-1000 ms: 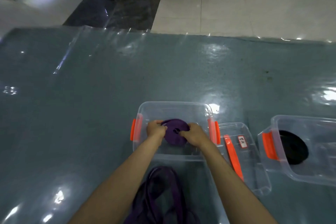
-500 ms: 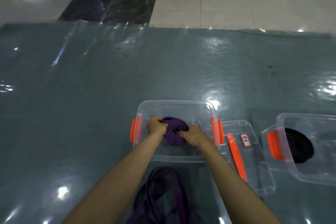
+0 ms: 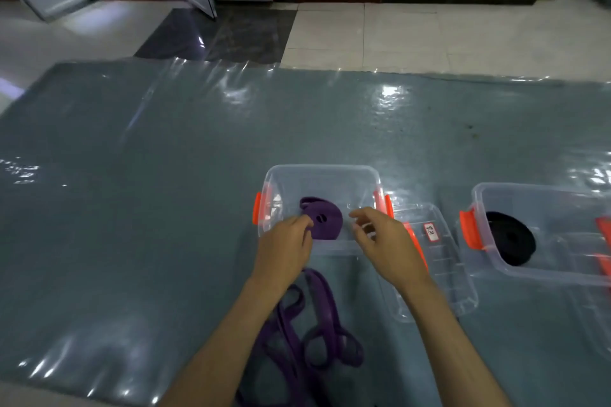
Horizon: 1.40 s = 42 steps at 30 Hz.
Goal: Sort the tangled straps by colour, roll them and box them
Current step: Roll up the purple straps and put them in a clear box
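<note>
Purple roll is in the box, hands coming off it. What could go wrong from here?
1. The purple roll lies unsecured in the clear box; with the right hand open and clear, it may spring loose.
2. The left hand sits at the roll's edge and could drag it when lifting.
3. The loose purple straps lie tangled under both forearms, so pulling one may snag the others.

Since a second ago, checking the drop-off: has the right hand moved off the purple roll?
Yes. The right hand has let go and pulled back toward the person, over the clear box's near wall; the purple roll lies inside.
</note>
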Each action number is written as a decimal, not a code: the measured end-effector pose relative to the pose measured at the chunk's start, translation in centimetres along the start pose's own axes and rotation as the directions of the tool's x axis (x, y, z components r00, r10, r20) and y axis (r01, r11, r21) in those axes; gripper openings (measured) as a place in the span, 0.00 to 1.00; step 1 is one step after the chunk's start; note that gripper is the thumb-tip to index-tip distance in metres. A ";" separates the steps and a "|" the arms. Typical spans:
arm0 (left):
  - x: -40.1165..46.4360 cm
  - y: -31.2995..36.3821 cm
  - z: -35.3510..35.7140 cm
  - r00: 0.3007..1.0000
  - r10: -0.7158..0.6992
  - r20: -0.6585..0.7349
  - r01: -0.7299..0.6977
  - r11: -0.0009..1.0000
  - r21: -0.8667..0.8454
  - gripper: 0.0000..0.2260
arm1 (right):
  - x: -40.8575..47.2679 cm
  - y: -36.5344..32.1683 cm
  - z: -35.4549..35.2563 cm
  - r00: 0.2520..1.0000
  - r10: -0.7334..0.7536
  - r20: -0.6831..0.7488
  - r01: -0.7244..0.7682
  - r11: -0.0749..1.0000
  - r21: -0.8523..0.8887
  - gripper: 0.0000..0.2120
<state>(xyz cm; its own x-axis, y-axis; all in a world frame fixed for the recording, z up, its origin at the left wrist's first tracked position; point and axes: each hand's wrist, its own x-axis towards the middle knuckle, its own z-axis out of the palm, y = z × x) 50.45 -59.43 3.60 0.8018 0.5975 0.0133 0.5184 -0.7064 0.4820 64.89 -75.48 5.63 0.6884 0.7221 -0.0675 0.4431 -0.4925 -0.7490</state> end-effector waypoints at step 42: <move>-16.4 -3.8 2.0 0.879 -0.466 0.104 0.399 0.599 -0.694 0.02 | -17.9 8.8 9.5 0.861 0.465 -0.207 -0.386 0.862 0.328 0.12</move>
<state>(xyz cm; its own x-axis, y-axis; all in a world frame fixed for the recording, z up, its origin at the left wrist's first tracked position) 35.96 -67.32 -0.22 0.4939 0.8148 -0.3036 0.4244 0.0788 0.9020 50.99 -88.14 -6.07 0.9175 0.2924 -0.2696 -0.0722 -0.5440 -0.8359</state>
